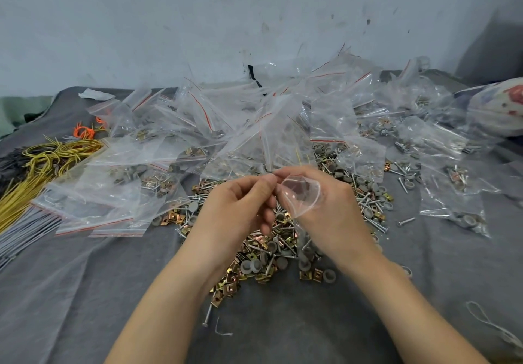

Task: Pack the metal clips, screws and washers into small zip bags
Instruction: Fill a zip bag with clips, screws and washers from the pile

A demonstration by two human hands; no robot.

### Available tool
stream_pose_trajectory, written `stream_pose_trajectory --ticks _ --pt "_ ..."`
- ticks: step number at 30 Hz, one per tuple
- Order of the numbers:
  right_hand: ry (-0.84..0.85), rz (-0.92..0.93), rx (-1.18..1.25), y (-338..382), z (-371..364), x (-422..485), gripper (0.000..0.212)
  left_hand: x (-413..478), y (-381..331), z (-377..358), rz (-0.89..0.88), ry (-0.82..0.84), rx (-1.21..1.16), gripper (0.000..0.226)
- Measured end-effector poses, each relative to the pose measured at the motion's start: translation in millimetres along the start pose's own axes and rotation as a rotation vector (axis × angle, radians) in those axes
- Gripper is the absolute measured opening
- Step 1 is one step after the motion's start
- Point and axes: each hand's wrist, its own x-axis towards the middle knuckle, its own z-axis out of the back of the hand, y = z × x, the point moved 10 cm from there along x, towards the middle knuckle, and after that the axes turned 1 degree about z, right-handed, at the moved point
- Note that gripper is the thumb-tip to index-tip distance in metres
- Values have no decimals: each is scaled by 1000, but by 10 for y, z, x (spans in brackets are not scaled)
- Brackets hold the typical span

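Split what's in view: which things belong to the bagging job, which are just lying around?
Job: left hand and right hand, both holding the open zip bag; loose pile of clips, screws and washers; heap of zip bags behind it.
Lying about: yellow wires; orange bands; grey strips; patterned bundle far right; white string loop.
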Motion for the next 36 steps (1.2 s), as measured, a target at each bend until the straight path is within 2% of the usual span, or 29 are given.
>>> stream_pose_trajectory --ticks 4,8,11,14,20,25,28,31,36 --pt "-12 -55 36 -83 19 28 23 13 91 151 42 -133 -44 24" --pt "15 -68 14 -108 4 28 40 36 -43 242 -30 -210 -18 24" --pt "49 -35 -31 -64 -44 20 56 -20 -429 170 -220 -170 111 20" --pt "39 -18 -45 -28 -25 15 71 -131 -775 9 -395 -121 342 13" --pt "18 -27 16 2 24 -10 88 -207 -847 -322 -456 1 801 17" --pt "-16 -24 -4 3 46 6 88 -227 -879 -324 -495 -9 825 25" --pt "-4 -9 38 -22 53 0 90 -274 -853 -407 -499 105 859 29" --pt "43 -11 140 -51 17 -20 90 -318 -806 -544 -535 178 1036 38" --pt "-84 -156 10 -234 93 -67 102 -309 -902 -558 -612 49 1013 40"
